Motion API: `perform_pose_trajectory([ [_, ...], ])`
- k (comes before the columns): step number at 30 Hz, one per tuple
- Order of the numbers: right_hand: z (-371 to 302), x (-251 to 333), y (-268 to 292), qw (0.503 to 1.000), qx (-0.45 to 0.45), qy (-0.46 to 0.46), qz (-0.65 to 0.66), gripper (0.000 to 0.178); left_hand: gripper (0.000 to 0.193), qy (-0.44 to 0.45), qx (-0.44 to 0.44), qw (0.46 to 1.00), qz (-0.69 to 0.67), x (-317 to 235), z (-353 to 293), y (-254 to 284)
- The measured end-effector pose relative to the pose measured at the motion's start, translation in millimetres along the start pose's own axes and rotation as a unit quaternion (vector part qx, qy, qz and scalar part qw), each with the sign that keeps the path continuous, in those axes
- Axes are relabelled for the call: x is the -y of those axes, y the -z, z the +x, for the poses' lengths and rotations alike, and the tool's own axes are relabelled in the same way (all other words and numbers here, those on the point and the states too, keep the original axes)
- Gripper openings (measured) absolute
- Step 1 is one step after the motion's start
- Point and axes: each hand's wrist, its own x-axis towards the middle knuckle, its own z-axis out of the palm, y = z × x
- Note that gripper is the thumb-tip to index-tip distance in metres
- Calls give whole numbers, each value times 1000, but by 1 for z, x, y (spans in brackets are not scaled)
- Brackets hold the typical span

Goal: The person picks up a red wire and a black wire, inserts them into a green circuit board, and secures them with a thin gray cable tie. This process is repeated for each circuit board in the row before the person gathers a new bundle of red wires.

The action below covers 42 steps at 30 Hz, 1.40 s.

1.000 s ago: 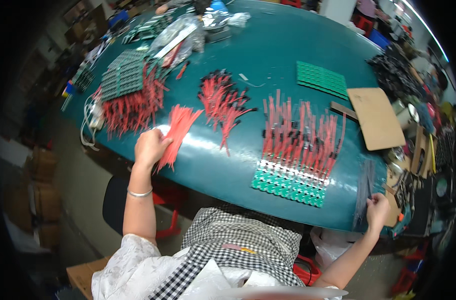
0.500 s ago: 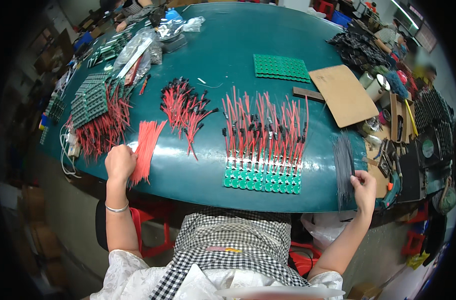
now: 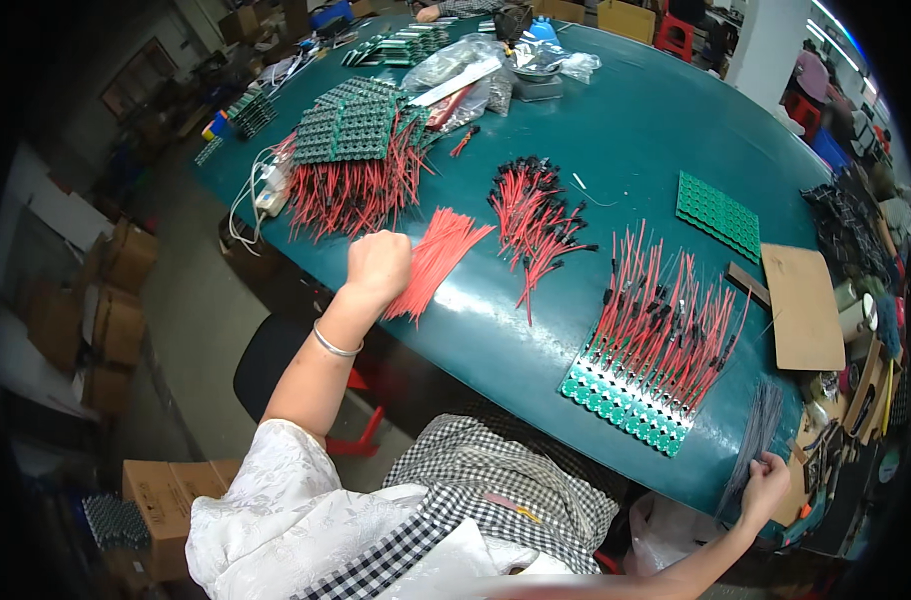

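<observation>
My left hand (image 3: 380, 265) is closed in a fist at the left edge of a flat bundle of cut red wires (image 3: 441, 262); its fingertips are hidden behind the back of the hand. At the table's right side, my right hand (image 3: 766, 487) pinches the lower part of a bundle of thin dark grey wires (image 3: 760, 425). Between the hands lies a green circuit board panel (image 3: 626, 408) of round pads, with rows of red wires (image 3: 671, 315) with black ends standing up from it. A loose heap of black-ended red wires (image 3: 536, 215) is farther back.
Stacked boards with hanging red wires (image 3: 346, 130) stand at the left beside a white power strip (image 3: 273, 190). Plastic bags (image 3: 461, 65) lie behind. On the right are a bare green panel (image 3: 718, 215), a brown board (image 3: 803, 305) and assorted tools.
The view has swung left and tilted, so the table appears shifted right. My left hand remains beside the red wires and my right hand at the grey wires.
</observation>
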Motion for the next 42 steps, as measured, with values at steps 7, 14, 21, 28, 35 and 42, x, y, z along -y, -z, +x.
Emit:
perform_pose_trajectory([
  [7, -8, -25, 12, 961, 11, -36, 275, 23, 13, 30, -22, 996, -77, 5, -12, 21],
  [14, -44, 53, -4, 887, -14, -42, 459, 5, 8, 16, 28, 710, -704, -62, -46, 59],
  [21, -62, 96, -57, 946, 4, 62, 317, 5, 11, -20, 136, 667, -733, -135, -82, -3],
  [28, -63, 116, -41, 884, 46, -1, 465, 7, 11, -31, 177, 733, -656, -143, -78, 5],
  [35, -72, 194, -57, 814, 233, 62, 529, 7, 10, -36, 187, 661, -726, -179, -81, 17],
  [42, -77, 217, -82, 835, 243, 120, 480, 6, 9, -110, 79, 743, -656, -193, -88, 9],
])
